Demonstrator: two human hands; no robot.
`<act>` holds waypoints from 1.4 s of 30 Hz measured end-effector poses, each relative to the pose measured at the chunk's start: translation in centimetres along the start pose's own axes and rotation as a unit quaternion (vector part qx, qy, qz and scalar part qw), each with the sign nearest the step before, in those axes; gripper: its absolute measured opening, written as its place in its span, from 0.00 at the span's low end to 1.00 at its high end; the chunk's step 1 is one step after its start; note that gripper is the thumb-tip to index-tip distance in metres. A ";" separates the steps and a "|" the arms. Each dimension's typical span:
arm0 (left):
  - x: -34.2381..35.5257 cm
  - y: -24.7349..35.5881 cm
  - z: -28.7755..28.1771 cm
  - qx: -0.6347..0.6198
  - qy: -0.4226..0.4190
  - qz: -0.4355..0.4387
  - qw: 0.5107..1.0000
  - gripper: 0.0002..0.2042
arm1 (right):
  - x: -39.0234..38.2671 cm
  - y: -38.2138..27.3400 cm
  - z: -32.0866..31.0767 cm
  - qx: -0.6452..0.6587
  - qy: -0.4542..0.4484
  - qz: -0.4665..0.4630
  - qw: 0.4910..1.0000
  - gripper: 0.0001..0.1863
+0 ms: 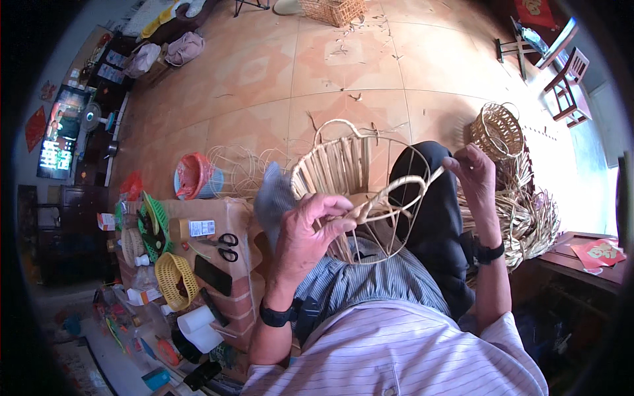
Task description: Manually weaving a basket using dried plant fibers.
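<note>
A half-woven basket point(333, 165) on a round wire frame rests in my lap. Its far left side is filled with pale, flat plant strips, while the near right side is bare wire. A wrapped loop handle point(413, 180) stands up on the near side. At the left foot of that handle, the thumb and fingers of my left hand point(314, 228) pinch the wrapped rim. Off to the right, my right hand point(474, 173) is raised and pinches the end of a plant strip point(435, 175) that runs toward the handle. The fingertips partly hide the wrapping.
Beside my right leg lies a heap of dry plant strips point(522, 224), with a finished-looking basket point(496, 131) behind it. On the left, a table holds black scissors point(228, 247), a phone point(213, 275) and a yellow plastic basket point(176, 282). A blue bucket point(210, 182) stands beyond.
</note>
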State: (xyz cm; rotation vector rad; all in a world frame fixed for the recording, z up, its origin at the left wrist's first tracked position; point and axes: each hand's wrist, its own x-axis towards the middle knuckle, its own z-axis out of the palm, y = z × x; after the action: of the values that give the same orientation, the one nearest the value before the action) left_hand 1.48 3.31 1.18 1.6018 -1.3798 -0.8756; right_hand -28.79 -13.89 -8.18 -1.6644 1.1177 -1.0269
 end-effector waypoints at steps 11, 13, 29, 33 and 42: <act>-0.1 -3.4 1.4 0.126 0.078 0.172 0.974 0.08 | -5.7 -5.5 4.0 -0.167 0.013 -0.148 0.975 0.10; -0.2 -3.3 1.4 0.128 0.073 0.188 0.971 0.08 | -7.3 -6.9 5.2 -0.119 -0.051 -0.153 0.980 0.11; -0.1 0.4 2.1 0.170 -0.025 0.105 0.980 0.06 | -9.0 -8.5 10.7 -0.115 -0.223 -0.069 0.965 0.16; -1.0 1.0 1.5 0.158 0.019 0.007 0.987 0.06 | -8.8 -10.1 10.3 -0.060 -0.213 -0.087 0.971 0.09; 0.5 -2.6 -0.3 0.180 -0.006 -0.009 0.984 0.09 | -7.4 -8.1 11.4 -0.111 -0.201 -0.078 0.970 0.08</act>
State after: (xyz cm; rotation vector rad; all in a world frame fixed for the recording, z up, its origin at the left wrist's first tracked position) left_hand 2.90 3.02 -1.02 1.8818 -1.6023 -0.6722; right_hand -18.06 -2.69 -5.13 -2.0545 0.8630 -0.6292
